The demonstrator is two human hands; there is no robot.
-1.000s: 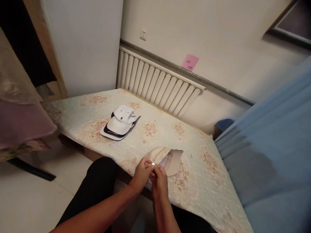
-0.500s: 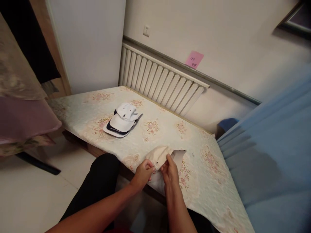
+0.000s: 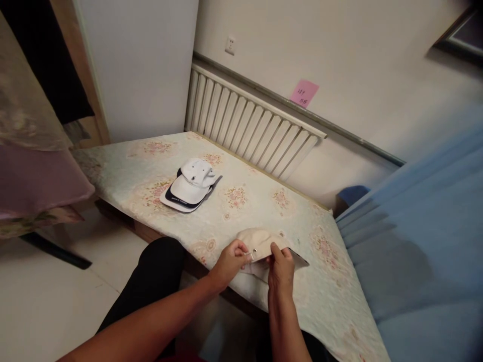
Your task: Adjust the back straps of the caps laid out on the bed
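Pinching with thumb and fingers together, the left hand is gripping the beige cap beside its metal eyelet, while the right hand is clamping its rim nearer the brim. Both forearms are slanting inward from below. Near the close edge of the floral bed cover, the cap is sitting tilted; fabric is stretching beyond it toward the radiator. Stacked caps are lying farther left, and a blue curtain is hanging on the right.
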